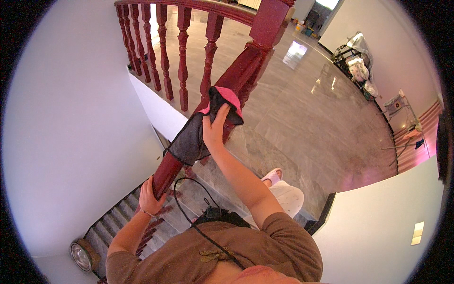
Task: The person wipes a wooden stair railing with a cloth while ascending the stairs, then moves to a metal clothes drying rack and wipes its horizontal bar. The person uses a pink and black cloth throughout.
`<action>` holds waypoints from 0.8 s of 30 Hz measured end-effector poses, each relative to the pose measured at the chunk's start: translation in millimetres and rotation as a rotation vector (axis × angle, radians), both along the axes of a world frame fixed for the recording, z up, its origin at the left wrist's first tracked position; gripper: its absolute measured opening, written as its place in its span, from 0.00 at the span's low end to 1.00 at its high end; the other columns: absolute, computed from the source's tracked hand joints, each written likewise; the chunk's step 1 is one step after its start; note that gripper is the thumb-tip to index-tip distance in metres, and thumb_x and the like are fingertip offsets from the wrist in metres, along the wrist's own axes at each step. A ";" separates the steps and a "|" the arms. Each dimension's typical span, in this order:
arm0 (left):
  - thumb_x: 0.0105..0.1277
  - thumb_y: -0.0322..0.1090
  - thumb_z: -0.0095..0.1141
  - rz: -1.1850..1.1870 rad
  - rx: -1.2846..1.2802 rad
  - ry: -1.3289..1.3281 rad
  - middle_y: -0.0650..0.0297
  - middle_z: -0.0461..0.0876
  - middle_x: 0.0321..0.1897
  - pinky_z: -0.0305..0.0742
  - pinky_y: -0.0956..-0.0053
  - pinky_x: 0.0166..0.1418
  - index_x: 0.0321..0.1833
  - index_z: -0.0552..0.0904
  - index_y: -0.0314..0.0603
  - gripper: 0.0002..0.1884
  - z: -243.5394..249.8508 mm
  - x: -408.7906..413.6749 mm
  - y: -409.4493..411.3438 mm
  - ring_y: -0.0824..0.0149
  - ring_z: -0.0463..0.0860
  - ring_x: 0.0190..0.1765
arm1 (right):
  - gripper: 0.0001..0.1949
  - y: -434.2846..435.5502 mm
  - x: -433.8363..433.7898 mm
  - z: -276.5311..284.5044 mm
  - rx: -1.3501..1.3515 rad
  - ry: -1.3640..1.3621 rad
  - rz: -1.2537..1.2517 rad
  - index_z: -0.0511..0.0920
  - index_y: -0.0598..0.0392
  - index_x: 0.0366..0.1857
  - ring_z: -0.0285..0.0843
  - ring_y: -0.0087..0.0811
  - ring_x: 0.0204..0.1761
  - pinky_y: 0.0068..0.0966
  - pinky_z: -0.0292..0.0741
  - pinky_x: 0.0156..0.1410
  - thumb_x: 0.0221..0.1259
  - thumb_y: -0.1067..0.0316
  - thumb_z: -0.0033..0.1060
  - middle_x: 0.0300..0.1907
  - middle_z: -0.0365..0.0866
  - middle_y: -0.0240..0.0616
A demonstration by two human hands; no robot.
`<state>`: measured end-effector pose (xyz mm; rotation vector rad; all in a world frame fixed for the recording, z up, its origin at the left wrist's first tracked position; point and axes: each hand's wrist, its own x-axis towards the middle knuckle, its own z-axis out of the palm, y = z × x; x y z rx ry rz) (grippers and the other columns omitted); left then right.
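A dark red wooden handrail (pixel 168 174) slopes up from the stairs to a square newel post (pixel 268 25). My left hand (pixel 150 195) grips the handrail's lower part, below the cloth. Higher up, my right hand (pixel 215 129) holds a grey and pink cloth (pixel 191 139) with black edging. The cloth lies over the rail, its upper end bunched under my fingers with the pink side showing. Part of my right hand's grip is hidden by the folds.
Turned red balusters (pixel 182 67) stand on a white ledge at the upper left. Stair steps (pixel 117 220) descend at the lower left. Grey floor tiles (pixel 283 117) spread to the right. A plastic-covered item (pixel 358 65) stands by the far wall, near a drying rack (pixel 404 142).
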<state>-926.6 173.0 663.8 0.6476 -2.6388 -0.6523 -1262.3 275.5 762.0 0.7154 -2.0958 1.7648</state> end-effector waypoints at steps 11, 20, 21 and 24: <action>0.50 0.40 0.74 -0.015 -0.013 0.067 0.45 0.73 0.62 0.71 0.53 0.68 0.76 0.63 0.36 0.49 -2.0 -0.7 -1.5 0.41 0.74 0.64 | 0.30 20.5 -179.0 70.7 -0.841 -0.671 0.263 0.77 0.57 0.60 0.80 0.45 0.57 0.43 0.76 0.65 0.70 0.39 0.56 0.56 0.83 0.45; 0.48 0.40 0.75 -0.027 -0.049 0.074 0.45 0.74 0.62 0.71 0.54 0.68 0.76 0.63 0.35 0.50 2.0 -0.7 -0.5 0.43 0.75 0.64 | 0.27 23.2 -209.3 40.4 -1.020 -0.781 0.573 0.75 0.55 0.65 0.76 0.45 0.64 0.41 0.69 0.73 0.75 0.44 0.53 0.65 0.79 0.40; 0.48 0.40 0.75 -0.019 -0.045 0.066 0.45 0.74 0.62 0.71 0.54 0.68 0.76 0.63 0.35 0.50 2.1 2.1 -0.9 0.43 0.75 0.64 | 0.27 18.6 -203.4 38.2 -1.043 -0.803 0.644 0.75 0.55 0.65 0.76 0.44 0.64 0.41 0.69 0.73 0.75 0.44 0.53 0.66 0.78 0.39; 0.49 0.40 0.75 0.001 -0.037 0.040 0.46 0.74 0.62 0.71 0.54 0.69 0.76 0.63 0.35 0.51 1.4 7.6 -1.7 0.44 0.74 0.64 | 0.27 13.5 -184.5 27.1 -0.982 -0.835 0.711 0.73 0.56 0.66 0.75 0.45 0.65 0.41 0.69 0.73 0.77 0.45 0.49 0.66 0.77 0.40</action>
